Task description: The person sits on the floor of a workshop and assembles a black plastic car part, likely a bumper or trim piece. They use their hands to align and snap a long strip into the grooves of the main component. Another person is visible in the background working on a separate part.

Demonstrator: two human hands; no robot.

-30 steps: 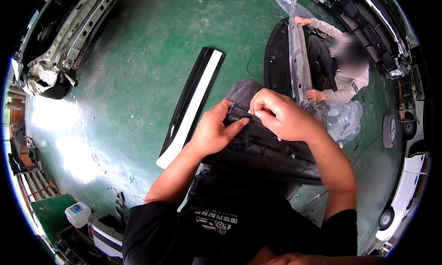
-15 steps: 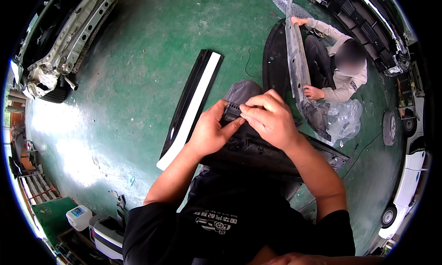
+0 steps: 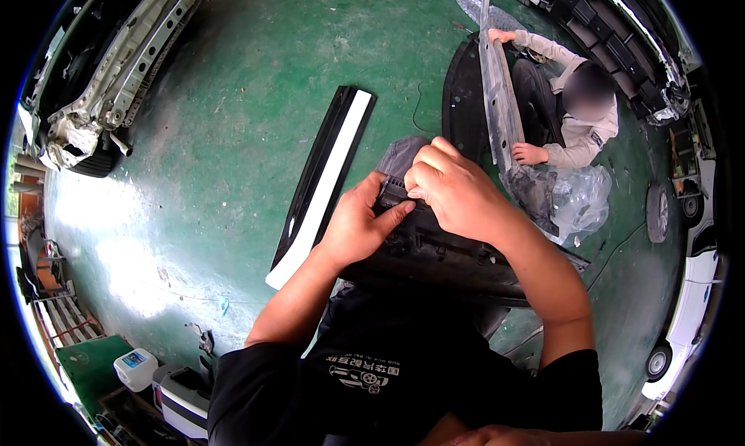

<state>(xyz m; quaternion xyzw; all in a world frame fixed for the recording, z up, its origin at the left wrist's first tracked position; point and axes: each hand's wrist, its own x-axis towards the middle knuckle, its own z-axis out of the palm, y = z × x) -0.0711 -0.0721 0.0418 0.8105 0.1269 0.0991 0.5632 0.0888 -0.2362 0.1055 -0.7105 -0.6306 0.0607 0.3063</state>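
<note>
Across my lap lies a long black plastic car trim panel [image 3: 446, 261], its inner side with ribs and clip mounts facing up. My left hand [image 3: 353, 227] is closed round its far left end, the thumb lying on top beside a ribbed, comb-like section [image 3: 394, 188]. Over that same end, my right hand [image 3: 459, 191] is closed, with thumb and curled fingers pinched together. Whatever sits between those fingertips is hidden. Left of the panel, a black and white trim strip [image 3: 330, 186] lies on the green floor.
At the right, a co-worker [image 3: 578, 128] holds a long grey beam-like part [image 3: 503, 97] with both hands. Clear plastic wrap [image 3: 582, 202] and a wheel [image 3: 657, 213] are nearby. A stripped car body [image 3: 128, 74] stands far left; a white jug [image 3: 136, 368] sits lower left.
My right hand has turned at the wrist, its fingers now more tightly curled at the panel's end, and the forearm has shifted slightly right. My left hand keeps its hold.
</note>
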